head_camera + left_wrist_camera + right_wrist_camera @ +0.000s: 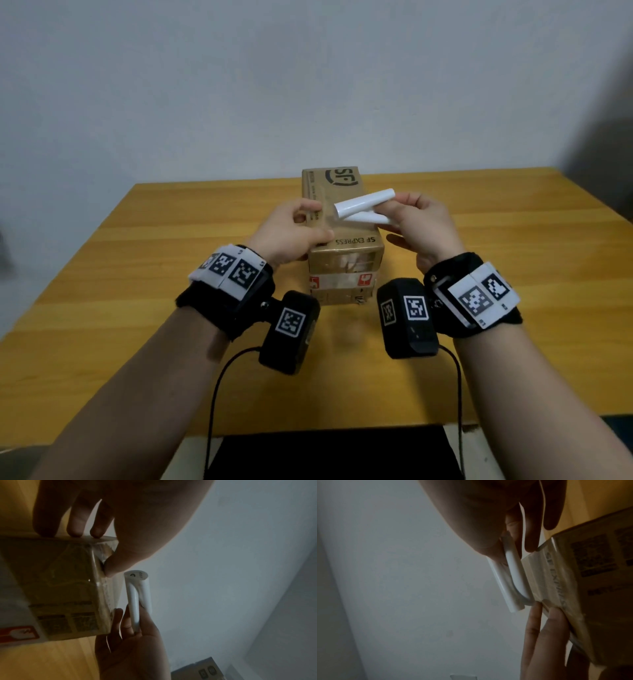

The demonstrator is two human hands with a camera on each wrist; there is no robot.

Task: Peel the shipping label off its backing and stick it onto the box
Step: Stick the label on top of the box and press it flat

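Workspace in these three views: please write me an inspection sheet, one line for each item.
Surface: wooden table.
Job's things: cardboard box lies on the table; curled white label sheet is held above it.
Clutter: nothing seen.
Grips: right hand pinches the label sheet; left hand pinches a clear film at the box.
Cables: black wires hang from the wrist cameras.
Surroundings: pale wall.

The cardboard box (337, 219) beneath both hands bears a large "SF" logo on its top, beyond the fingers, and "SF EXPRESS", upside down to the wearer, between the two wrists. The rolled white label (137, 582) by the left thumb shows "E07". Other print is unreadable.
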